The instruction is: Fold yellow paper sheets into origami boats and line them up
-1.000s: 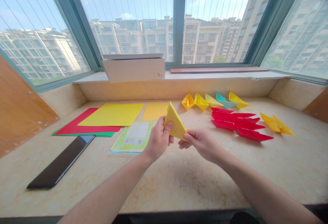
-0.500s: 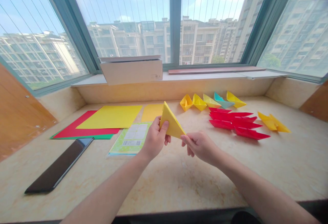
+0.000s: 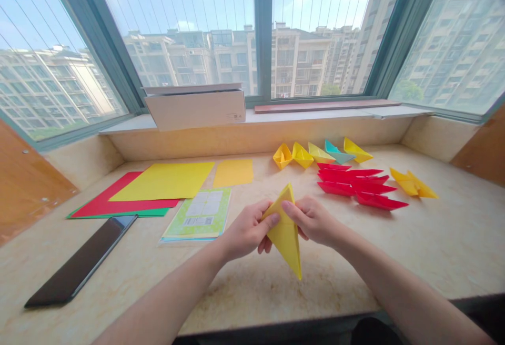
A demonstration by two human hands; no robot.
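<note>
Between my two hands is a piece of folded yellow paper [image 3: 284, 237], a narrow pointed shape with one tip up and a longer tip aimed down toward me. My left hand [image 3: 250, 229] pinches its left edge, thumb on the front face. On the upper right side, my right hand [image 3: 315, 221] grips it with the thumb pressed on the front. The fingers behind the paper are partly hidden. Beyond my right hand lie several red paper boats [image 3: 353, 179], and a row of yellow, orange and teal paper boats [image 3: 303, 155] stands behind them.
Yellow sheets [image 3: 161, 181] overlap red and green ones at left. An orange-yellow square sheet [image 3: 233, 172] and a packet of paper [image 3: 199, 216] lie nearer the middle. A black phone [image 3: 82, 261] rests front left. Folded yellow pieces [image 3: 413, 183] lie right; a white box [image 3: 195, 108] stands on the sill.
The folded yellow paper has come down and turned, its long tip now pointing downward. My right hand has shifted from its lower right corner up to its side. The view has moved slightly.
</note>
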